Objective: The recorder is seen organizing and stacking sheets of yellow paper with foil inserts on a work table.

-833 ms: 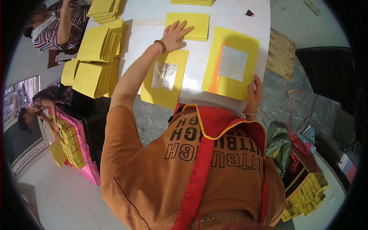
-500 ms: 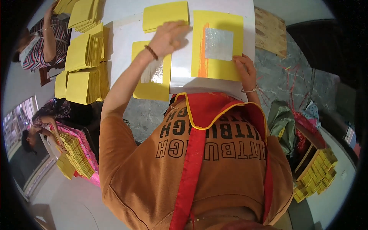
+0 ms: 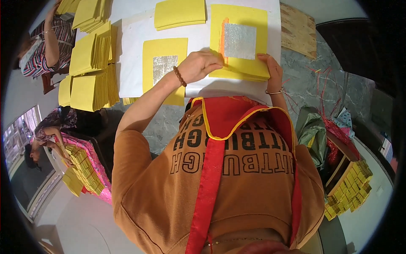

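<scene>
A stack of yellow paper sheets (image 3: 245, 67) lies on the white tabletop (image 3: 131, 42), its top sheet bearing a silver foil square (image 3: 240, 40) and an orange strip. My left hand (image 3: 199, 66), with a bead bracelet at the wrist, is curled on the stack's near left edge by the orange strip. My right hand (image 3: 271, 71) grips the stack's near right corner, thumb on top. To the left, partly under my left forearm, lies a single yellow sheet with a foil square (image 3: 164, 63).
Piles of yellow sheets (image 3: 91, 63) fill the table's left end, and a plain yellow stack (image 3: 179, 15) lies farther back. A wooden board (image 3: 298, 29) is at the right. Other people sit at the upper left (image 3: 40, 46) and lower left (image 3: 42, 144). Bundles fill a crate (image 3: 347, 192).
My left hand has drawn back from the plain yellow stack farther away to the near left edge of the foil-topped stack. My right hand has stayed at that stack's corner.
</scene>
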Motion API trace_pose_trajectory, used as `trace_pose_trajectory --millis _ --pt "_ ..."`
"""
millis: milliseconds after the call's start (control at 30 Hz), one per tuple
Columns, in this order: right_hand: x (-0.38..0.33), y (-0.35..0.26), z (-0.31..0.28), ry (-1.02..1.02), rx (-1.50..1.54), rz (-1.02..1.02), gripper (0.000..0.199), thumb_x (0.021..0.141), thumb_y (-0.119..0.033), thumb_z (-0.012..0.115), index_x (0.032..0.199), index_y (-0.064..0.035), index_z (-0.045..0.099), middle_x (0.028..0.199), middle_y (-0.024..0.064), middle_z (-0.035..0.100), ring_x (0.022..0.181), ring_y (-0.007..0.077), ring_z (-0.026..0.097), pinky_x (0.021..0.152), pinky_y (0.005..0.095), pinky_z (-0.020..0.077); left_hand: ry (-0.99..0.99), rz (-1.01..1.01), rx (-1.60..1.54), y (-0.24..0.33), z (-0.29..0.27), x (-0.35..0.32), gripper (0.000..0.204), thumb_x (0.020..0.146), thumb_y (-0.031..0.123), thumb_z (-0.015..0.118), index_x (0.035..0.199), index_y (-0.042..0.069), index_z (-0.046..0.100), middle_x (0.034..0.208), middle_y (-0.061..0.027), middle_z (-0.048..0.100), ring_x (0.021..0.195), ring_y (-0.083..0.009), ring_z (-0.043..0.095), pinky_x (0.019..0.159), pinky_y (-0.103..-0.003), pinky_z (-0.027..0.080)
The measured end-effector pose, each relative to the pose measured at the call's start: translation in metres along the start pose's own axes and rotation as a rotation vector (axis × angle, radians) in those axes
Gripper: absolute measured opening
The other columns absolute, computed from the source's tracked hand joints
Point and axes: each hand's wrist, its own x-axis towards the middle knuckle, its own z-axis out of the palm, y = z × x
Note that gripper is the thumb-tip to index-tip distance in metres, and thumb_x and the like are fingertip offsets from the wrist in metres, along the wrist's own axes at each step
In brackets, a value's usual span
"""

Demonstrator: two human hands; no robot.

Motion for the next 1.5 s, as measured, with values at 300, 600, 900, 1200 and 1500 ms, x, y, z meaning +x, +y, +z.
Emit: trace_pose_trajectory --millis 300,600,900,1200,1500 --pt "0.002 0.001 -0.001 0.012 -0.041 -0.011 0.038 0.095 -0.024 0.036 0.091 0.0032 0.062 0.100 0.0112 0.061 0.097 0.0189 0.054 0.091 0.0296 0.0371 -0.077 -0.396 -0.368 -0.007 -0.007 0.007 0.018 0.083 0.020 0.058 0.086 0.003 0.065 0.072 -0.0062 0.064 0.063 -0.0124 0.057 0.060 -0.027 0.045" --pt "0.003 -0.001 0.001 -0.006 -0.163 -0.049 0.040 0.095 -0.024 0.032 0.090 0.0016 0.062 0.101 0.0115 0.062 0.100 0.0203 0.053 0.093 0.0312 0.0354 -0.065 -0.513 -0.600 -0.016 -0.002 0.006 0.016 0.079 0.016 0.059 0.083 0.002 0.066 0.072 -0.0015 0.063 0.066 -0.0079 0.055 0.062 -0.024 0.046" --pt "0.001 0.012 -0.008 -0.053 -0.152 -0.083 0.046 0.093 -0.038 0.034 0.098 -0.0004 0.060 0.106 0.0110 0.060 0.106 0.0216 0.050 0.096 0.0320 0.0325 -0.136 -0.561 -0.648 -0.020 -0.007 0.018 0.016 0.078 0.018 0.060 0.080 0.003 0.066 0.072 -0.0004 0.060 0.065 -0.0065 0.053 0.056 -0.023 0.046" --pt "0.000 0.008 -0.010 -0.122 -0.214 -0.191 0.062 0.085 -0.058 0.040 0.104 -0.0017 0.058 0.113 0.0114 0.055 0.112 0.0231 0.046 0.097 0.0340 0.0308 -0.222 -0.607 -0.696 -0.027 -0.011 0.022 0.016 0.080 0.018 0.060 0.086 0.004 0.066 0.076 0.0015 0.062 0.070 -0.0047 0.055 0.058 -0.021 0.046" --pt "-0.002 0.024 -0.012 -0.065 -0.100 -0.077 0.059 0.088 -0.053 0.035 0.106 -0.0011 0.058 0.116 0.0125 0.052 0.110 0.0214 0.047 0.096 0.0329 0.0315 -0.256 -0.626 -0.690 -0.028 -0.012 0.022 0.015 0.079 0.016 0.060 0.084 0.003 0.066 0.073 0.0015 0.061 0.069 -0.0046 0.054 0.058 -0.020 0.045"
